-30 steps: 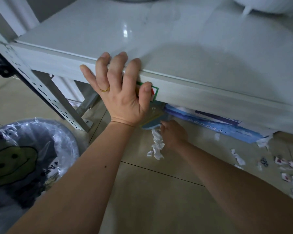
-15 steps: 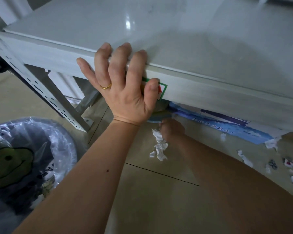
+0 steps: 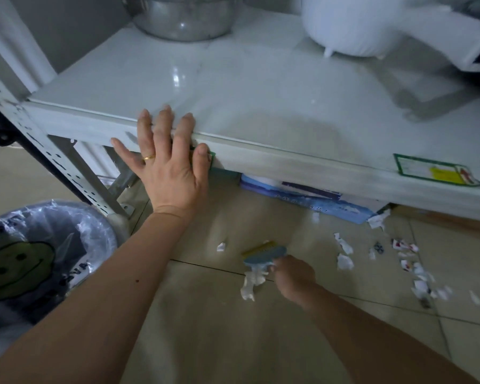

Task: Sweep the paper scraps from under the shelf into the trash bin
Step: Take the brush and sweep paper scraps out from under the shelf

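My left hand (image 3: 170, 167) rests flat on the front edge of the white shelf (image 3: 288, 112), fingers spread, a gold ring on one finger. On the tiled floor in front of the shelf, my right hand (image 3: 294, 277) grips a small blue brush (image 3: 263, 254) with yellow bristles. A crumpled white paper scrap (image 3: 250, 282) lies against the brush on its near side. A smaller scrap (image 3: 221, 246) sits to the brush's left. Several torn scraps (image 3: 410, 268) are scattered on the floor to the right. The trash bin (image 3: 39, 261), lined with a clear bag, stands at lower left.
A blue printed sheet (image 3: 316, 203) sticks out from under the shelf. A steel pot (image 3: 186, 15) and a white appliance (image 3: 372, 23) stand on the shelf. The shelf's perforated metal leg (image 3: 75, 178) slants down beside the bin.
My right hand has pulled the brush out from under the shelf toward me, dragging the crumpled scrap along. My left hand has flattened on the shelf edge. The view has tilted up.
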### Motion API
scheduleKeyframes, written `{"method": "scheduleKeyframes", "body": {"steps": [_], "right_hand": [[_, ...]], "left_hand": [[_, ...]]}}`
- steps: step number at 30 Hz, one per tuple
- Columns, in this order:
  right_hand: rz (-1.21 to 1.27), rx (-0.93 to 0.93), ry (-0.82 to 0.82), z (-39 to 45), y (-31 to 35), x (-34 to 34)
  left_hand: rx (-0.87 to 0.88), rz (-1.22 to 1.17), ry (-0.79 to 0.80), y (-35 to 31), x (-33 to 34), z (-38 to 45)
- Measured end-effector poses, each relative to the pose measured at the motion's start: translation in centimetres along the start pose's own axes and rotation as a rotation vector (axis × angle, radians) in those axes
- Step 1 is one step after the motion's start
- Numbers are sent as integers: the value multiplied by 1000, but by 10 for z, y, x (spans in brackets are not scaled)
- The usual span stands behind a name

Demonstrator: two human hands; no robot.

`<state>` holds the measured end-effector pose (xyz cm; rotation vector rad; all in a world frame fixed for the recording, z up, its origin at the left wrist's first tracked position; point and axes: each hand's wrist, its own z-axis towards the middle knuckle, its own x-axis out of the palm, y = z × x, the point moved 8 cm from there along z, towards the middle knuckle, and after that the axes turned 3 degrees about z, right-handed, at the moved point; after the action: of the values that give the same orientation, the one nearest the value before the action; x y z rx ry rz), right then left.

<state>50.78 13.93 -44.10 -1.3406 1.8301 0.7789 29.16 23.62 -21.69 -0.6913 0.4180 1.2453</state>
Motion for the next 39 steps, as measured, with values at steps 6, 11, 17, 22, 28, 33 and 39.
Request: {"method": "scheduleKeyframes", "body": {"steps": [6, 11, 17, 22, 28, 33, 39], "right_hand": [[-6, -55, -73, -35, -12, -12], [85, -205, -153, -35, 25, -33], [209, -251, -173, -8, 67, -35], [200, -260, -76, 12, 93, -15], [56, -222, 8, 6, 56, -1], [-23, -161, 30, -14, -7, 0], [2, -107, 15, -36, -56, -15]], "left_hand": [[81, -29, -28, -49, -19, 9], [319, -78, -10, -107, -9, 4], [394, -112, -137, -105, -1, -2], [388, -108, -216, -106, 0, -4], [386, -96, -231, -103, 0, -3], [394, -79, -182, -103, 1, -4], [390, -72, -125, -102, 0, -2]]}}
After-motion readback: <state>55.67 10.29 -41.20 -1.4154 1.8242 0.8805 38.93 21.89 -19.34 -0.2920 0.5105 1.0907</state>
